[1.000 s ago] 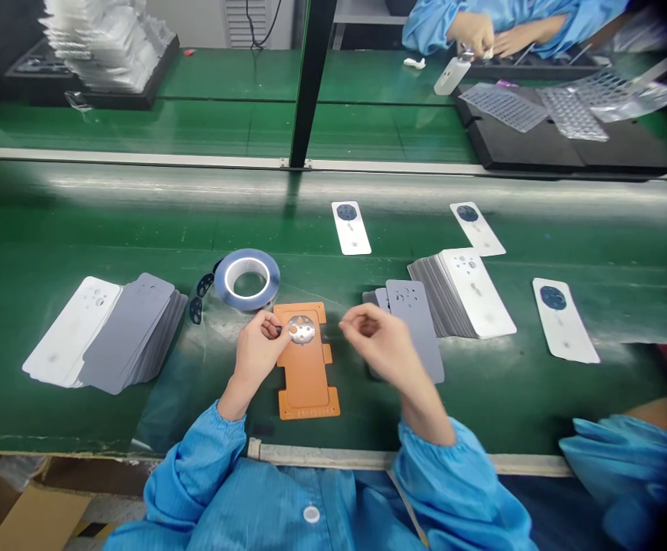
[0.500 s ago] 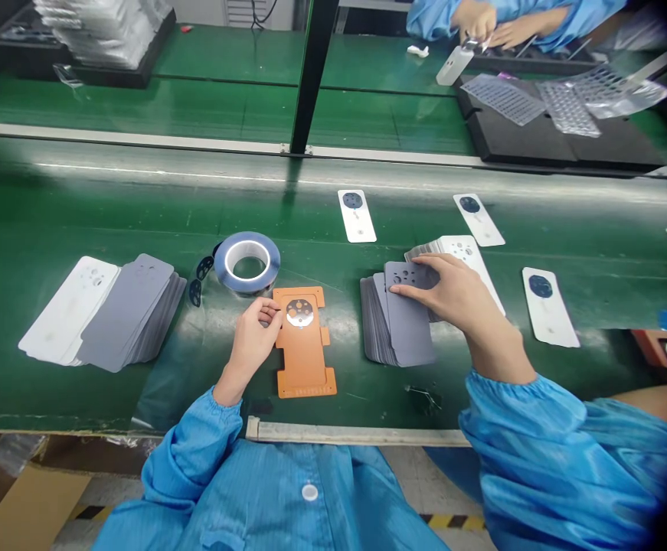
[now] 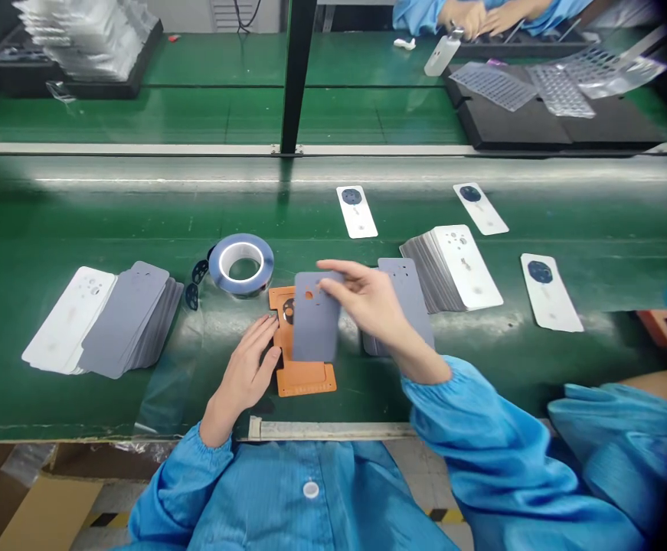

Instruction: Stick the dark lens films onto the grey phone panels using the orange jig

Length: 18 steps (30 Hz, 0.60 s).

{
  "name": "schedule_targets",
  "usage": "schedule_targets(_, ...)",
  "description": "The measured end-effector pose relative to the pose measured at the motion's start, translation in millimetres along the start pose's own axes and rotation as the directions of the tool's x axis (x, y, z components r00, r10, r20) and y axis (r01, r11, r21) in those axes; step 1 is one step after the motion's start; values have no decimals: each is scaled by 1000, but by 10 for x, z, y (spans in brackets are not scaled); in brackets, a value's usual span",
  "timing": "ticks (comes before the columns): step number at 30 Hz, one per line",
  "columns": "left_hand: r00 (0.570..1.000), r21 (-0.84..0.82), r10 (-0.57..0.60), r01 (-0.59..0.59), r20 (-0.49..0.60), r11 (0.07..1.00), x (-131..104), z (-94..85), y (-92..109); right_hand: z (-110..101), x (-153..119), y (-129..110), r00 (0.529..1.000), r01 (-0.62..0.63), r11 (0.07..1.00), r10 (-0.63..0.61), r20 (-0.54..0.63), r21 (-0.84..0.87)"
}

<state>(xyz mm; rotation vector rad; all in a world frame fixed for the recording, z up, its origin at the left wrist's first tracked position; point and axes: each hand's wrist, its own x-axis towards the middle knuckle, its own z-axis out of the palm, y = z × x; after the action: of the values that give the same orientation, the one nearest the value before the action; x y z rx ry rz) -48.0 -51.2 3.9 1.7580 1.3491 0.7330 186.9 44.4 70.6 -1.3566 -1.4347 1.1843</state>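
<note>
Right fingers (image 3: 338,277) pinching panel (image 3: 315,325), which is hanging below them, partly covering jig (image 3: 307,377). Left fingers (image 3: 269,337) lying open on jig edge; tape roll (image 3: 241,264) sitting beyond them.

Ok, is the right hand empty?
No, the right hand holds a grey panel over part of the orange jig.

Slate-grey flat rectangular panel (image 3: 315,317): plain. Notched orange flat plate (image 3: 306,378): plain. Left tape roll (image 3: 242,264): blue, white core.
</note>
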Motion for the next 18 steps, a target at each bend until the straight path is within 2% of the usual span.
schedule_targets(2,999,24,12,-12,31,1000,-1,6,-19,180,43,157,994,-18,1000,17,104,13)
schedule_targets(4,999,60,-3,1,33,998,3,29,-25,243,59,271,991,2,1000,2,131,-31)
schedule_targets(7,999,122,-30,33,-22,992,12,89,-35,191,54,336,991,46,996,-36,131,-77)
schedule_targets(11,996,181,4,12,-85,983,14,150,-72,115,34,365,983,78,994,-63,170,-80)
schedule_targets(14,997,220,38,-22,-70,975,-5,151,-81,153,4,440,969,138,987,-119,215,-78)
schedule_targets(18,998,272,50,-41,-25,961,-30,115,-20,221,-38,538,951,245,956,-204,234,-162)
